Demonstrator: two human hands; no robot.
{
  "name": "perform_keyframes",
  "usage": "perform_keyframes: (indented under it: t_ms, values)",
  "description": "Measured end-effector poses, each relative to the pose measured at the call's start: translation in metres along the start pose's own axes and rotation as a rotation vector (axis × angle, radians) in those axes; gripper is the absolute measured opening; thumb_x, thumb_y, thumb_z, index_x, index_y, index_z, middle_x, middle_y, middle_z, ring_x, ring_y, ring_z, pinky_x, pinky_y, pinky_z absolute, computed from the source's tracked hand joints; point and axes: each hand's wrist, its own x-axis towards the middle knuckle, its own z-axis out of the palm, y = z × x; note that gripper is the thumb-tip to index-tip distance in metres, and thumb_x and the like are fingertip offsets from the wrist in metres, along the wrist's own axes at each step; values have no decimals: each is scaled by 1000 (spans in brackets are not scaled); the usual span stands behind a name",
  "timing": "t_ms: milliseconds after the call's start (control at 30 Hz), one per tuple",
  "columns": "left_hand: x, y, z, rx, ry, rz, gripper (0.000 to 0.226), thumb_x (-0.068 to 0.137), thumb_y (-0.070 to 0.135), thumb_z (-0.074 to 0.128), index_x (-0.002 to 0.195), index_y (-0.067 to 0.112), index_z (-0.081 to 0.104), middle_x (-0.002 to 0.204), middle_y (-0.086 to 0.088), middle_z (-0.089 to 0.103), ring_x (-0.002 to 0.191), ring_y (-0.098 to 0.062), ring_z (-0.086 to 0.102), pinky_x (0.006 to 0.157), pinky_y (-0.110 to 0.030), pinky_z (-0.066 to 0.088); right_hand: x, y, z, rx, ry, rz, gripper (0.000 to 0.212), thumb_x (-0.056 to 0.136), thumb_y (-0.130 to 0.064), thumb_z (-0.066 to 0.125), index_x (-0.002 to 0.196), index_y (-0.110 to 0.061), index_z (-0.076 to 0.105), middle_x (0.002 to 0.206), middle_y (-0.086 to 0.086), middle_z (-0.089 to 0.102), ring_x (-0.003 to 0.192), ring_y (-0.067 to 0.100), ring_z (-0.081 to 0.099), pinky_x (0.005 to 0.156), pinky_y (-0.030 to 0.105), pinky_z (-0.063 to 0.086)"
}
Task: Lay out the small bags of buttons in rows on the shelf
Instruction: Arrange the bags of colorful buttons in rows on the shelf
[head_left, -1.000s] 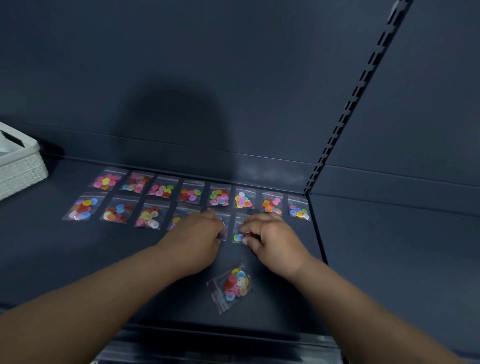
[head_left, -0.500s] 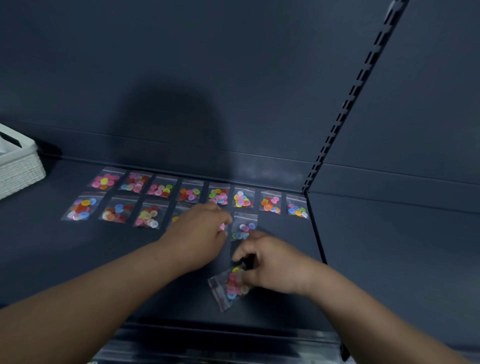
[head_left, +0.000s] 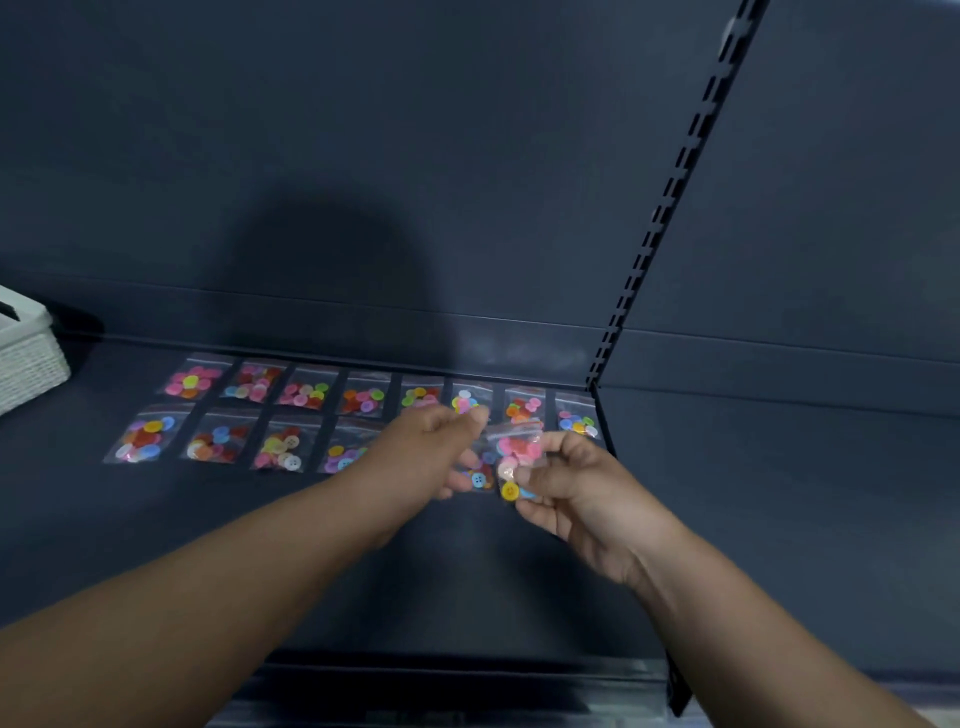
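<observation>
Small clear bags of coloured buttons lie in two rows on the dark shelf (head_left: 156, 519). The back row (head_left: 366, 397) runs from left to the shelf's right end. The front row (head_left: 223, 441) holds several bags from the left. My right hand (head_left: 576, 488) pinches a bag of pink, yellow and blue buttons (head_left: 517, 462), lifted above the right end of the front row. My left hand (head_left: 431, 452) hovers just left of it, fingers loosely curled, covering part of the front row. Another bag with a blue button (head_left: 480, 478) lies between the hands.
A white woven basket (head_left: 26, 358) stands at the far left of the shelf. A slotted upright (head_left: 649, 239) divides this bay from the one on the right. The shelf's front lip (head_left: 467, 670) runs below my forearms.
My right hand came back to the loose bag near the front edge, took hold of it and lifted it up toward the front row. My left hand rose slightly.
</observation>
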Motion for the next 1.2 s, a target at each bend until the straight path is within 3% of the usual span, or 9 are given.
perform_keyframes:
  t_ms: [133,233,333,533,667,733,800,933,1200]
  values:
    - [-1,4,11,19,-160,-81,20,83,33,70,94,18,63,94,-3,70,83,-16,70,74,-28,54,-7,-2,-1,89,-39,7,18,84,4,62,95,-11,58,87,9,69,73,17,68,63,24,55]
    - [-1,5,19,84,-122,-63,7,86,14,65,84,17,60,82,-2,67,74,-14,67,73,-27,54,-8,-3,-4,108,-27,17,8,88,-7,61,84,-13,59,78,6,69,64,14,65,62,27,55]
    - [0,5,24,86,-87,-61,6,89,14,62,86,18,58,81,0,64,67,-12,65,71,-27,53,-4,-1,-11,-7,55,-7,16,90,-18,61,73,-20,58,72,1,64,62,11,58,58,23,47]
    - [3,0,27,247,-93,-44,15,86,13,64,99,19,58,89,-5,65,67,-12,65,69,-26,52,6,1,-26,-64,287,-38,21,90,-10,59,71,-17,57,67,4,54,56,12,47,46,20,40]
    - [6,-9,20,525,11,108,6,88,20,60,92,24,58,92,3,61,78,-11,59,65,-22,45,16,2,-40,-557,393,-91,13,89,-17,60,77,-14,56,67,6,58,60,19,50,54,26,42]
    - [6,-12,18,701,45,229,7,90,22,56,95,25,60,98,6,59,89,-11,57,76,-27,48,16,2,-44,-1083,478,-187,13,87,-26,61,92,-16,55,82,3,61,74,22,55,62,28,41]
    - [7,-15,16,863,53,322,15,92,19,52,104,21,61,109,4,55,104,-14,51,89,-30,45,12,5,-41,-1368,524,-320,23,87,-25,58,108,-17,55,100,3,58,89,26,57,66,29,42]
    - [14,-25,13,1151,20,435,30,90,14,46,117,18,57,124,2,52,117,-18,43,101,-32,38,14,22,-40,-1486,317,-571,13,89,-15,54,95,-11,65,103,2,59,100,23,52,75,26,43]
    - [12,-28,12,1195,-115,387,41,96,22,43,137,18,44,145,2,38,133,-16,32,111,-29,21,27,29,-33,-1448,185,-576,22,90,-29,58,109,-21,65,115,-6,60,106,22,49,91,34,44]
